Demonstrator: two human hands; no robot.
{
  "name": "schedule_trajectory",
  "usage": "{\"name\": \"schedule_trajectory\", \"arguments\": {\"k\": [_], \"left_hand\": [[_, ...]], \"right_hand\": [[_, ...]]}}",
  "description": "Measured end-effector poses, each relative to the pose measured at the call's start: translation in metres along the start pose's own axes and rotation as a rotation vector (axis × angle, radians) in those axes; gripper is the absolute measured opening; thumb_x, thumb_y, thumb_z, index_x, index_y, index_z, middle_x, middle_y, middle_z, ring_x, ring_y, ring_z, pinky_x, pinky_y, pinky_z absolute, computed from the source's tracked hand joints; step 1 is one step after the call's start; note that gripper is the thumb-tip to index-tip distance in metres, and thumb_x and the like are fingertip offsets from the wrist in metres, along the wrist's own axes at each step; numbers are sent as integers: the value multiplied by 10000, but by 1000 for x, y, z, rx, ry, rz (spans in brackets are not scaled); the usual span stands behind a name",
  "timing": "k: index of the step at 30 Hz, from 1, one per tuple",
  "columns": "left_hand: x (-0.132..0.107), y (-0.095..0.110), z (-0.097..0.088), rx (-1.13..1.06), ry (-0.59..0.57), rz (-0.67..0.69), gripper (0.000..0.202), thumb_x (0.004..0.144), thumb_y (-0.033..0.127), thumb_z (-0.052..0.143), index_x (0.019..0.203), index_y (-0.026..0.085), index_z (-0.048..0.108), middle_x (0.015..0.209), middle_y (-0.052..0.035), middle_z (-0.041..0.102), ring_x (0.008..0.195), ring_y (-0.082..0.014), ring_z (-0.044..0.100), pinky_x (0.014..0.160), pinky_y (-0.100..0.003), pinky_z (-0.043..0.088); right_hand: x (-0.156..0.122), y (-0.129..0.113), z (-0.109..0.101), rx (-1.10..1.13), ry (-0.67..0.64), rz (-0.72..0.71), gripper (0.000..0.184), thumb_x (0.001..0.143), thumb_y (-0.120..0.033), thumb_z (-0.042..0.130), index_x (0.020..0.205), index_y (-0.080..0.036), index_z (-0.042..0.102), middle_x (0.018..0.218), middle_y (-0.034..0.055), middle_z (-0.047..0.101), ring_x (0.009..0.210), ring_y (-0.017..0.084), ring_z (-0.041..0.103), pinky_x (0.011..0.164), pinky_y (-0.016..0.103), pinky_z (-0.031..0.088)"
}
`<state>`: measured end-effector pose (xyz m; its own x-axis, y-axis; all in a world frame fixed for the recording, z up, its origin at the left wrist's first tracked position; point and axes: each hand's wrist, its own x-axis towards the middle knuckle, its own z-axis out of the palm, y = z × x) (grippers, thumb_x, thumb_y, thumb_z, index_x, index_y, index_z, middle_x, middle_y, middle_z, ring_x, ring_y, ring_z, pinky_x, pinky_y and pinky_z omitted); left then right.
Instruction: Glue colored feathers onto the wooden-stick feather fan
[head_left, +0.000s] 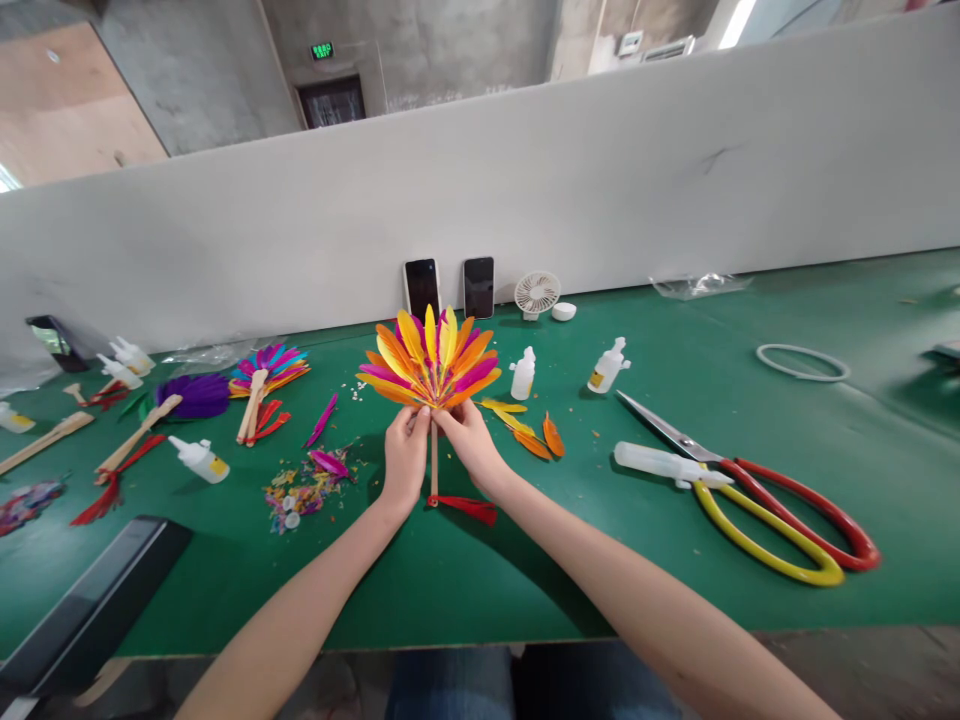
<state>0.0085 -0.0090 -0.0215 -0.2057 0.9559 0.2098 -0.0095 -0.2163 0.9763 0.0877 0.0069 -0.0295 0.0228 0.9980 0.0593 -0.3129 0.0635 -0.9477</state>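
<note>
Spread upright in front of me is a feather fan (pixel 431 355) of orange, yellow and magenta feathers on a thin wooden handle. My left hand (pixel 406 445) pinches the base of its feathers from the left. From the other side my right hand (pixel 471 440) grips the same base, thumbs close together. A red tassel (pixel 469 508) hangs from the handle's lower end onto the table. Loose yellow and orange feathers (pixel 531 443) lie just beyond my right hand. Left of my left hand are a magenta feather (pixel 328 463) and a pile of colourful feather scraps (pixel 300 497).
Large scissors (pixel 780 530) with red and yellow handles lie at right, a glue bottle (pixel 664 462) across them. More glue bottles (pixel 523 374) stand behind. Finished-looking fans (pixel 259 385) lie at left. Two phones (pixel 478 288) and a small fan (pixel 537 292) stand against the white partition (pixel 480 190).
</note>
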Motion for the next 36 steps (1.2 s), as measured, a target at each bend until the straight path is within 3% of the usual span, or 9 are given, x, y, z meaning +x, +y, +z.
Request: {"name": "schedule_trajectory", "arguments": {"k": [26,36], "left_hand": [[2,-2,0,-42,18,-38,180,692,328,560,673,149,574,689,-43,643,704,-191,616,670,-302,455],[4,-7,-1,-41,37,-50,289,712,403,540,592,141,561,610,-33,603,632,-154,579,638,-278,445]], "right_hand": [[2,3,-1,19,4,15,224,601,-311,564,763,-197,458,717,-22,545,675,138,518,667,296,416],[2,5,-2,-2,-4,-5,200,627,-292,552,777,-194,461,691,-30,526,657,130,506,636,278,403]]}}
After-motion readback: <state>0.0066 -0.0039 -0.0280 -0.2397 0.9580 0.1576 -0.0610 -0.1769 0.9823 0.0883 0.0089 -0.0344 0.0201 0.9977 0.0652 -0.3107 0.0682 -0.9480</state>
